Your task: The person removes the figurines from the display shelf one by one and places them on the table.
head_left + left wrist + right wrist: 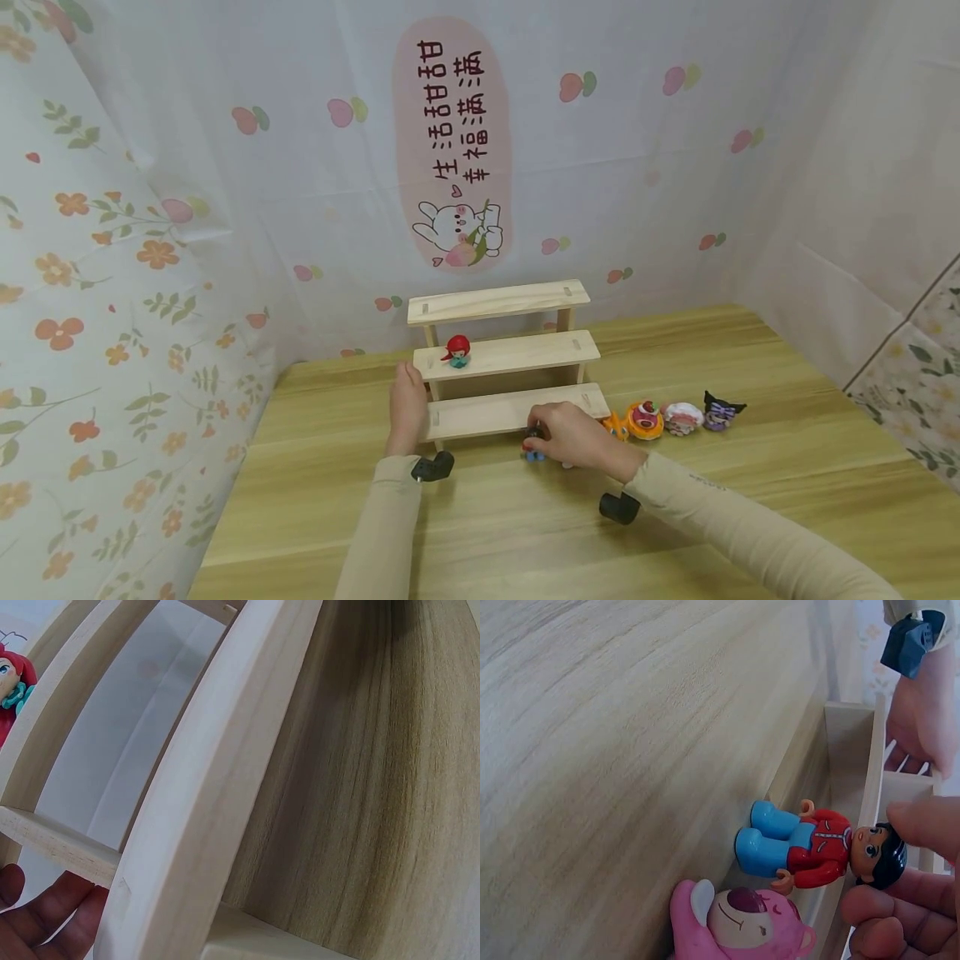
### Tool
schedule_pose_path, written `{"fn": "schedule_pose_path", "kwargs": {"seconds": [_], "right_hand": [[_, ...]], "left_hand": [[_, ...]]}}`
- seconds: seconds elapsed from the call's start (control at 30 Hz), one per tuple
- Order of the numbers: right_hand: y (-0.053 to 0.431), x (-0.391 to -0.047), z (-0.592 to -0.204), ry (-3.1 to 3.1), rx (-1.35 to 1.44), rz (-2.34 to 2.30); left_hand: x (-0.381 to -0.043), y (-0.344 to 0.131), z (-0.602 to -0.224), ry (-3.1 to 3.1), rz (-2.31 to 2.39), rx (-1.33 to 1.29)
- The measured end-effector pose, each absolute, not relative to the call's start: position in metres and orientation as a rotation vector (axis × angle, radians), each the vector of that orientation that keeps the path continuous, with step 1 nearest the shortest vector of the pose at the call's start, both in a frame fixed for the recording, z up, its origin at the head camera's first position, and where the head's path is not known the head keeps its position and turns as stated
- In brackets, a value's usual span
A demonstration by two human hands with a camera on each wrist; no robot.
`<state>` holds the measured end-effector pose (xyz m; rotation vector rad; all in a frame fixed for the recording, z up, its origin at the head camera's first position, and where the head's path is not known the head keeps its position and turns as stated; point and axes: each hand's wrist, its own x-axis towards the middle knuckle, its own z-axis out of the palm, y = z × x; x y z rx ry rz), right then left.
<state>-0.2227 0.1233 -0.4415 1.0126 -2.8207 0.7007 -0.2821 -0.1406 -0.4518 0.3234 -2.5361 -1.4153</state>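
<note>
A three-tier wooden display shelf [510, 411] stands at the back of the table. My left hand [407, 407] is at its left side, with fingers [56, 919] curled against the side support in the left wrist view. Just in front of the lowest tier, my right hand [576, 435] pinches a toy figure [817, 844] by its black-haired head. It has a red jacket and blue legs. Beside it is a pink bear figure [761, 924], mostly hidden behind my right hand in the head view. A red-haired mermaid figure [457, 351] sits on the middle tier, left end.
Right of the shelf, several small figures stand in a row: an orange one [616, 426], an orange-ringed one with a strawberry [645, 420], a white-topped one [682, 418] and a black-eared one [720, 412]. A printed cloth [315, 208] hangs behind the table.
</note>
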Motion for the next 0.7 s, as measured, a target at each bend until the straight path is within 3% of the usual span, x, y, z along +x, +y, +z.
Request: {"fn": "schedule_pose_path", "kwargs": {"seconds": [0.7], "right_hand": [[0.096,-0.249,-0.407,-2.656,1.008,0.598]], "left_hand": [[-0.280,-0.141,-0.450,-2.541,-1.412,0.314]]}}
